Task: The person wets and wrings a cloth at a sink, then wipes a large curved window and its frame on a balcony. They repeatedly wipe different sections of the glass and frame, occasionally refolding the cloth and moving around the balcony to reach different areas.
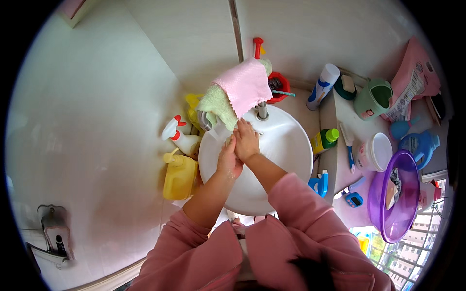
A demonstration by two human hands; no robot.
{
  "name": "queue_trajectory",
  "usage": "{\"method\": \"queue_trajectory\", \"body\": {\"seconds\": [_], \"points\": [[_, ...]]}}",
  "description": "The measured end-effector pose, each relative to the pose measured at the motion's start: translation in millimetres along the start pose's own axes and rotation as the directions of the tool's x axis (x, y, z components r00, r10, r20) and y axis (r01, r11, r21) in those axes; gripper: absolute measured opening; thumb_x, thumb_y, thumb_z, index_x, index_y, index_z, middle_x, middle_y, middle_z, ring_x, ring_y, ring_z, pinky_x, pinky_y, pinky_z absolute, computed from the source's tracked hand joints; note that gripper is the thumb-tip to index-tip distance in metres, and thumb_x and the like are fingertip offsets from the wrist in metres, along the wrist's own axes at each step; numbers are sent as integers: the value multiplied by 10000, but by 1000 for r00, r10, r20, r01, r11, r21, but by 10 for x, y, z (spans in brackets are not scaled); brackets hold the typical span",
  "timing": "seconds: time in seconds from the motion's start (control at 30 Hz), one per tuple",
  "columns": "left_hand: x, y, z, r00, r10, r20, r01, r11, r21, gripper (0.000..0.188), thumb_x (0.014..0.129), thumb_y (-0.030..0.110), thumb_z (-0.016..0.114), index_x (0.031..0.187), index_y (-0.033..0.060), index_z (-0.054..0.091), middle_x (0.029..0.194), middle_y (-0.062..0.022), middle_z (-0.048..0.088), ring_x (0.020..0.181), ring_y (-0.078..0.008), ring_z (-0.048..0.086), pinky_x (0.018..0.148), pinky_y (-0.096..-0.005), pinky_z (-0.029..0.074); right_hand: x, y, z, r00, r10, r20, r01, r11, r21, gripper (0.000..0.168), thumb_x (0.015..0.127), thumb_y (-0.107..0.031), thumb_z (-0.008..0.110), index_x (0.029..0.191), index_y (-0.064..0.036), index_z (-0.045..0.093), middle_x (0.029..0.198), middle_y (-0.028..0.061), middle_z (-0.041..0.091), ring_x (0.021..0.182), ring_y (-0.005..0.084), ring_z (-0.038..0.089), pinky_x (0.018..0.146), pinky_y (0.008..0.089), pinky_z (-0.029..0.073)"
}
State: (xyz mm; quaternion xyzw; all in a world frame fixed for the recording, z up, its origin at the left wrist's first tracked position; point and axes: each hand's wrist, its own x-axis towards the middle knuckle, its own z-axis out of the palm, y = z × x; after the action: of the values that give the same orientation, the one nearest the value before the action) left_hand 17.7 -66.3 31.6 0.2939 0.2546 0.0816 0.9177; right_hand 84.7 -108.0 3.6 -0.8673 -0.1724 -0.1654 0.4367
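Observation:
Over a white washbasin [287,160], my left hand [230,156] and my right hand [247,141] are pressed together. The right hand lies across the left one, and its fingers point towards the tap. White suds show on the left wrist. Whatever may be between the palms is hidden. Just beyond the fingertips, a pink cloth [245,85] and a pale green towel [217,103] hang over a curved metal pipe [204,120]. The metal tap [262,112] stands at the basin's back, partly covered by the pink cloth.
Left of the basin are a spray bottle [185,142] and a yellow pump bottle [179,178]. On the right, a ledge holds a green cup [367,100], a white tub [365,154], a brush [348,147] and a purple basin [376,200]. A green-capped bottle [324,141] stands beside the washbasin.

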Motion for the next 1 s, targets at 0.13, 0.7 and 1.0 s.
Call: {"method": "queue_trajectory", "body": {"seconds": [0.13,0.7,1.0], "points": [[94,165,50,975,-83,-206,107,988,113,143,878,177,600,963,125,497,923,-71,574,786,-192,561,643,-373,497,108,127,-281,899,438,1,-408,835,368,219,811,-66,444,982,-26,574,939,185,585,882,337,556,815,405,425],[75,386,-404,881,-286,-376,371,911,178,273,895,415,527,812,178,418,622,0,391,408,-104,308,386,-264,225,1242,691,-328,618,402,676,-759,80,646,505,935,-472,382,1253,-93,486,1209,53,557,1110,170,489,921,291,357],[-109,120,-315,868,-199,-456,374,865,335,179,816,238,539,754,151,395,597,-13,363,382,-109,264,377,-282,177,1230,1108,8,796,300,525,-541,741,398,478,886,-430,478,1261,-135,491,1204,14,555,1106,135,477,945,314,317]]}}
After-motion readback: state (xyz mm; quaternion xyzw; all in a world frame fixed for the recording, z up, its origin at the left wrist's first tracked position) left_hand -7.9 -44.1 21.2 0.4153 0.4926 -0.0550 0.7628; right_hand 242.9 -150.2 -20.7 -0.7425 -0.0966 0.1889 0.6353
